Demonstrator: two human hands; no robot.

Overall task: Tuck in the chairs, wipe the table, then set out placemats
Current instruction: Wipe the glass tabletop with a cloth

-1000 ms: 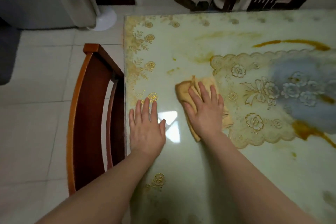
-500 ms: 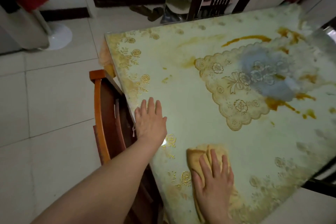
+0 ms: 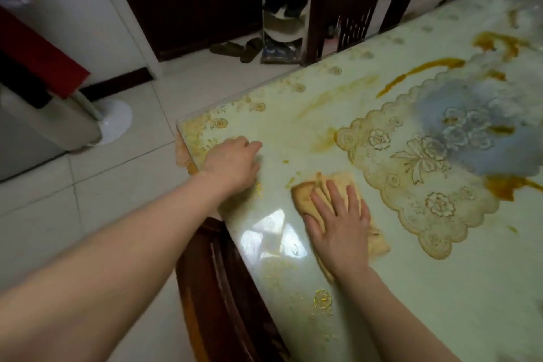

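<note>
The big table [image 3: 440,288] fills most of the view, with a shiny pale green top, gold flower prints and brown-orange smears across its far part. A lacy gold mat pattern [image 3: 411,173] with a grey-blue patch lies toward the right side of the top. A brown wooden chair [image 3: 223,297] is pushed in at the near left edge of the table, and another dark chair [image 3: 349,12] stands at the far edge. The left arm reaches out long and straight from the bottom left, and the left hand [image 3: 232,163] rests near the table's left corner with its fingers curled in loosely, holding nothing. The right arm comes up from the bottom right, and the right hand [image 3: 340,223] lies flat with fingers spread, pressing down on a folded yellow cloth [image 3: 305,197]. The cloth sits on the table just beside the lacy mat pattern, near a small orange spot [image 3: 285,161].
</note>
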